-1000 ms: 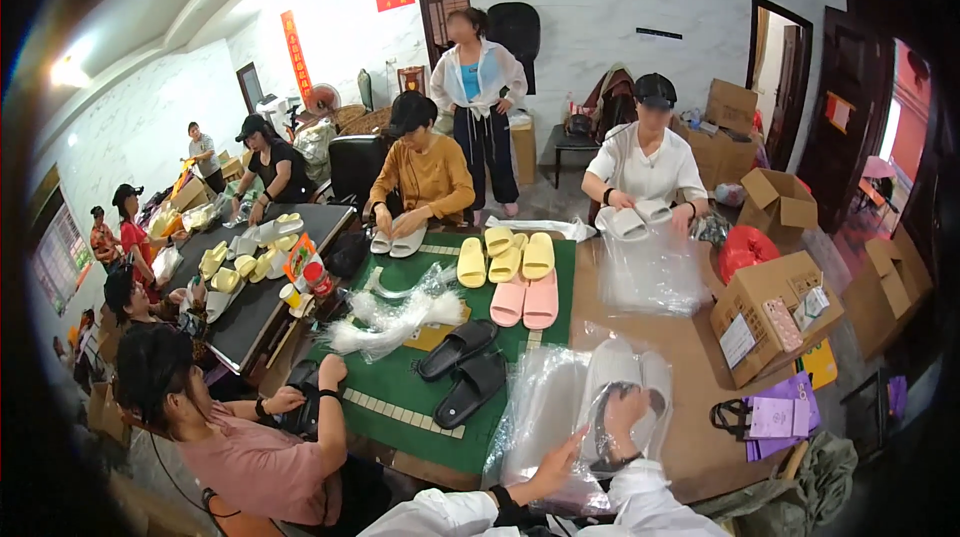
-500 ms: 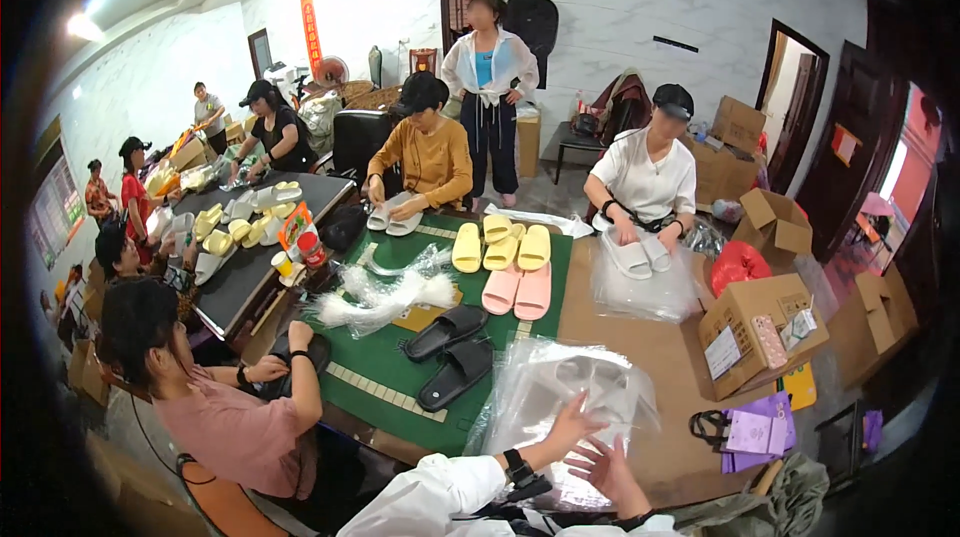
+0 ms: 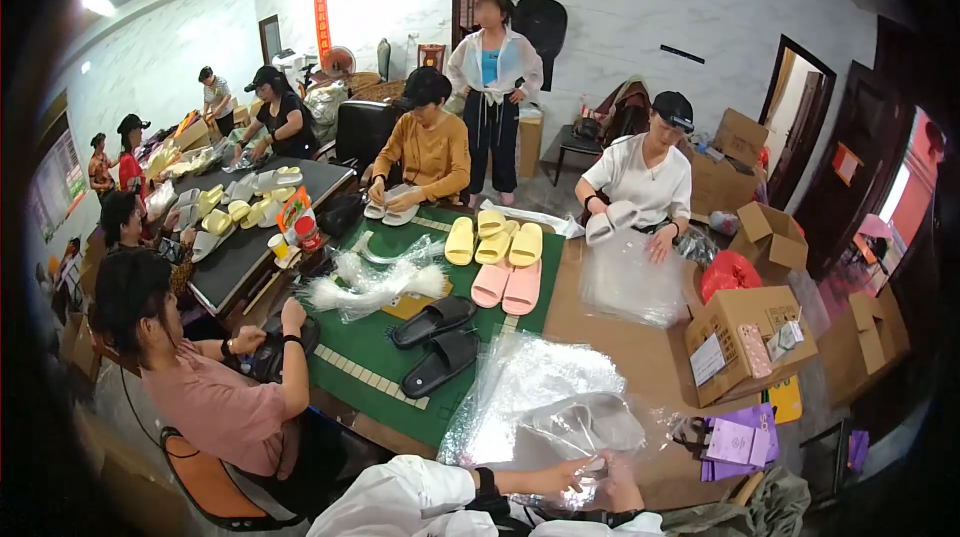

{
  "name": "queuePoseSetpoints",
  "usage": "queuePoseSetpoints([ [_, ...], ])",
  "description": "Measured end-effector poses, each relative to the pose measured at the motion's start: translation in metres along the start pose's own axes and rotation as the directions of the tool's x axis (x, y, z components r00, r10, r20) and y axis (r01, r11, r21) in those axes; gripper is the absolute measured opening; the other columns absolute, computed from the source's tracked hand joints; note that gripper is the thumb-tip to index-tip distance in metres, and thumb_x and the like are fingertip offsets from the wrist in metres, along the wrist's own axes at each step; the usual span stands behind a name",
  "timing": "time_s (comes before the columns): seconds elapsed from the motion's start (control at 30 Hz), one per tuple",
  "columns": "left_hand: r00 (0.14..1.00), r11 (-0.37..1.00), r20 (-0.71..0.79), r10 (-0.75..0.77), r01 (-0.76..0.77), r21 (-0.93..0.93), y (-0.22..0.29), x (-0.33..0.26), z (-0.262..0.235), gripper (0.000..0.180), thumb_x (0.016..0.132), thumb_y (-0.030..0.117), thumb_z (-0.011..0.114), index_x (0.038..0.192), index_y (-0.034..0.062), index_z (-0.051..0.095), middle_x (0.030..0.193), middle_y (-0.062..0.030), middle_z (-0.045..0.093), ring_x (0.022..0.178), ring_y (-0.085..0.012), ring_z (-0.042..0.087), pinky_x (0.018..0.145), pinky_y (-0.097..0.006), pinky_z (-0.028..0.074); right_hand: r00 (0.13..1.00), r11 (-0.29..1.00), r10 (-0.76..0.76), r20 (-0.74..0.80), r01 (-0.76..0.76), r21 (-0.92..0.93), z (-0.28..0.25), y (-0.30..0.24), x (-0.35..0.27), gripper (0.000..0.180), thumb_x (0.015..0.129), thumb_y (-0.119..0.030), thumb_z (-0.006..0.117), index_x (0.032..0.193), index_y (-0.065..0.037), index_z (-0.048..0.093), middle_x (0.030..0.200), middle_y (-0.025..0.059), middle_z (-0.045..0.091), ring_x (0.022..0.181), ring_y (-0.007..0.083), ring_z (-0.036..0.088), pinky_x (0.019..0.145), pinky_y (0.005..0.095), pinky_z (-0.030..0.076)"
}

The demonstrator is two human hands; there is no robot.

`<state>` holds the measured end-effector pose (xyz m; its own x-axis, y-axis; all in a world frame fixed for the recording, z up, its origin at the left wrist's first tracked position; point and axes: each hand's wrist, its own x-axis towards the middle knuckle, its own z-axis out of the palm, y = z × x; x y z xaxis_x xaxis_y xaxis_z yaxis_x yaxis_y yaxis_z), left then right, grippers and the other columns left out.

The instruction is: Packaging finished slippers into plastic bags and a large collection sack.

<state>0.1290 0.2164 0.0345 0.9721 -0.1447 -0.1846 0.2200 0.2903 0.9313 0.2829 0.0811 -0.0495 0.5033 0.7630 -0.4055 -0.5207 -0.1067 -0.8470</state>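
Observation:
At the near edge of the table, my left hand (image 3: 568, 478) has its fingers closed on the edge of a clear plastic bag (image 3: 590, 421). Close beside it is my right hand (image 3: 620, 475), partly behind the shiny film and somewhat blurred, gripping the same bag. The film bulges up in front of both hands. Beneath and beyond it lies a stack of clear plastic bags (image 3: 505, 387). A pair of black slides (image 3: 437, 347) rests on the green mat, left of the bags. Farther off stand pink slides (image 3: 507, 284) and yellow slides (image 3: 493, 240).
A bundle of white strips (image 3: 375, 277) lies on the green mat (image 3: 350, 362). To the right are a cardboard box (image 3: 750, 342) and purple bags (image 3: 740, 442). Co-workers sit at the left and the far side; one across handles a white slide (image 3: 612, 222) over plastic bags.
My hands, spread above the bags before, have come down and together onto a bag, whose film now rises. The co-worker across has lifted the white slides to one side.

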Motion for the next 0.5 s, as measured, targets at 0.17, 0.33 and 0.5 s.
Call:
queuePoseSetpoints([
  [0.17, 0.991, 0.991, -0.083, 0.105, -0.097, 0.089, 0.017, -0.01, 0.006, 0.072, 0.086, -0.001, 0.047, 0.143, 0.0101, 0.005, 0.142, -0.0118, 0.027, 0.122, -0.0175, 0.033, 0.087, -0.027, 0.04, 0.984, 0.989, -0.139, -0.111, 0.133, -0.059, -0.002, -0.001, 0.028, 0.027, 0.076, -0.017, 0.06, 0.097, -0.003, 0.052, 0.085, 0.0076, 0.056, 0.071, 0.0187, 0.055, 0.063, 0.0318, 0.047],
  [0.33, 0.908, 0.719, -0.419, 0.004, 0.288, 0.632, -0.058, -0.022, -0.048, 0.059, 0.09, 0.03, 0.047, 0.14, 0.0175, 0.018, 0.13, -0.0269, 0.037, 0.111, -0.0371, 0.047, 0.093, -0.042, 0.037, 0.879, 0.963, -0.07, -0.471, 0.183, 0.198, 0.008, -0.082, 0.065, 0.059, 0.071, -0.011, 0.058, 0.125, -0.003, 0.035, 0.114, 0.0153, 0.047, 0.094, 0.0299, 0.051, 0.076, 0.0396, 0.046],
  [0.5, 0.882, -0.189, -0.371, 0.29, 0.433, 0.881, -0.086, -0.048, -0.084, 0.053, 0.087, 0.038, 0.047, 0.136, 0.0255, 0.031, 0.136, -0.019, 0.034, 0.12, -0.0396, 0.038, 0.094, -0.057, 0.031, 0.79, 0.836, -0.522, -0.322, 0.549, -0.008, -0.073, -0.082, 0.126, 0.031, 0.079, -0.018, 0.06, 0.106, -0.004, 0.052, 0.098, 0.0084, 0.057, 0.086, 0.021, 0.055, 0.074, 0.0331, 0.047],
])
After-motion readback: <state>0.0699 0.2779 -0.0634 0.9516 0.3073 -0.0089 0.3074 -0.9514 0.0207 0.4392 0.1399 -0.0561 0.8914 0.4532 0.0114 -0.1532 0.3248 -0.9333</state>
